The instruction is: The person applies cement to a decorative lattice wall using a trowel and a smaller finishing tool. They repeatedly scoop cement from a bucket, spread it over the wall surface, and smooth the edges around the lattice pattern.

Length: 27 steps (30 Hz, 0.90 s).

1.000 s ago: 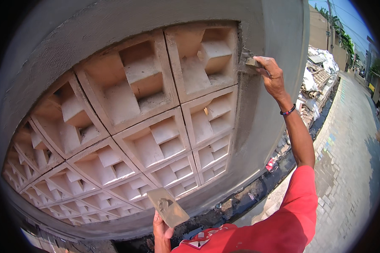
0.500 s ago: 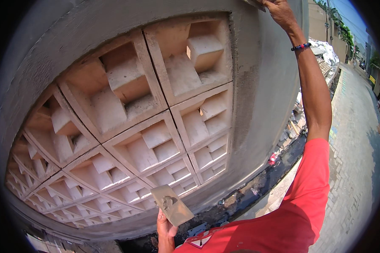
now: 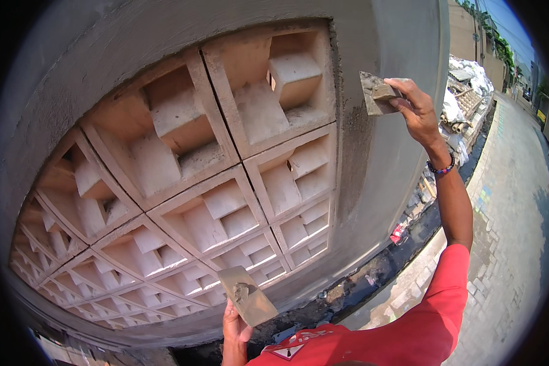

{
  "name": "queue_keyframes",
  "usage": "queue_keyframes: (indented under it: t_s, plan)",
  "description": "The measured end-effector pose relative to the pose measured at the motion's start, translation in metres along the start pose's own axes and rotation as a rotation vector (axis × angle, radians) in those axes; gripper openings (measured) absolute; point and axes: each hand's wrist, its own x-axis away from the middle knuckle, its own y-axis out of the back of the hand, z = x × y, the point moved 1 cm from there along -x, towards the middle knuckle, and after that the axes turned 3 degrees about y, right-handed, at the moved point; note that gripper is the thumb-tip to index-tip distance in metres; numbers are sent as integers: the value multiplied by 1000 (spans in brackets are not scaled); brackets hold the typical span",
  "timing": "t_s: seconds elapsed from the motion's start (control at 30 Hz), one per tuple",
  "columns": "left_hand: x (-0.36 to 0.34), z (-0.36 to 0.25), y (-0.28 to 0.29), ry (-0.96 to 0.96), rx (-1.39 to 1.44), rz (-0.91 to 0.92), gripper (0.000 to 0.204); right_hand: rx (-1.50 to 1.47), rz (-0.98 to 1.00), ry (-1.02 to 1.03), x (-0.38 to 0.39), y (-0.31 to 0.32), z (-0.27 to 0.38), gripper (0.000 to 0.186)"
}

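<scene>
Moved: my right hand [image 3: 416, 110] came down, gripping the small grey trowel [image 3: 377, 93] by the grey wall [image 3: 396, 36].
Left hand [image 3: 235, 329]: I grip the flat mortar board [image 3: 248, 296].

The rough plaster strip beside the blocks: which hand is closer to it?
Right. The right hand holds a trowel beside the plaster strip; the left hand is far below it.

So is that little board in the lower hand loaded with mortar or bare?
Nearly bare: the board in the left hand carries only one small dab of grey mortar; the rest of its face is bare.
</scene>
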Motion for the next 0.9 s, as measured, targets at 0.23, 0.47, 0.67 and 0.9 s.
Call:
queue_keyframes:
  t_s: [0.23,0.47,0.67,0.9]
  plan:
    - [0,4,-1,-8,31,26,63,50,-210,58,-168,51,-9,35]
    - [-2,13,0,-66,66,-67,50,201,-23,219,-125,36,-50,34]
    - [-7,8,8,37,13,-2,66,304,86,212,11,-13,-32,42]
    - [1,3,-30,-4,31,27,53,32,27,-14,16,-5,-17,37]
